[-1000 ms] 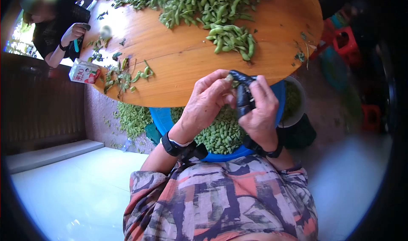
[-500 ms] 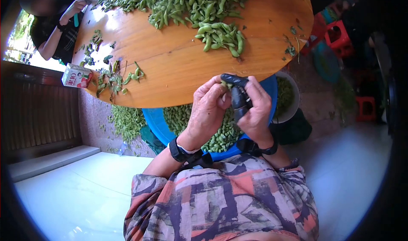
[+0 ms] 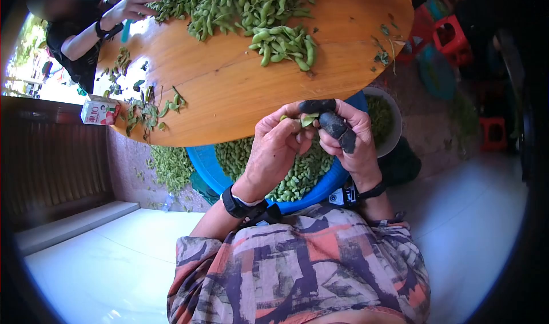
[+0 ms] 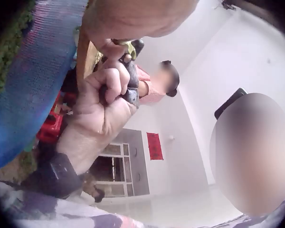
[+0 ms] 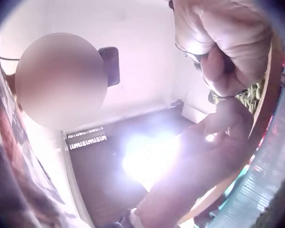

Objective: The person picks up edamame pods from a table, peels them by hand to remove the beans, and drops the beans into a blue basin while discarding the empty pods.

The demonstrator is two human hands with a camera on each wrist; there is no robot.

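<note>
Over the blue basin (image 3: 201,171), my two hands meet in front of the table edge. Thumb and index finger of my left hand (image 3: 273,152) pinch a green soybean pod (image 3: 309,120), partly hidden by the fingers. My right hand (image 3: 359,138) grips the same pod from the other side, its thumb and index finger wrapped in black covers (image 3: 334,127). Below them, shelled green beans (image 3: 300,178) fill the basin. In the left wrist view a pale green piece of the pod (image 4: 131,50) shows between the fingertips.
A heap of pods (image 3: 229,9) covers the far side of the wooden table (image 3: 229,89), with a smaller pile (image 3: 283,45) nearer. Stems and leaves lie beside a drink carton (image 3: 100,110). A bowl (image 3: 394,135) stands right of the basin. Another person's hand (image 3: 134,5) reaches toward the heap.
My right hand has turned, bringing its black-covered thumb up against the pod, and more of the pale green pod shows. The other person's hand has moved rightward to the heap.
</note>
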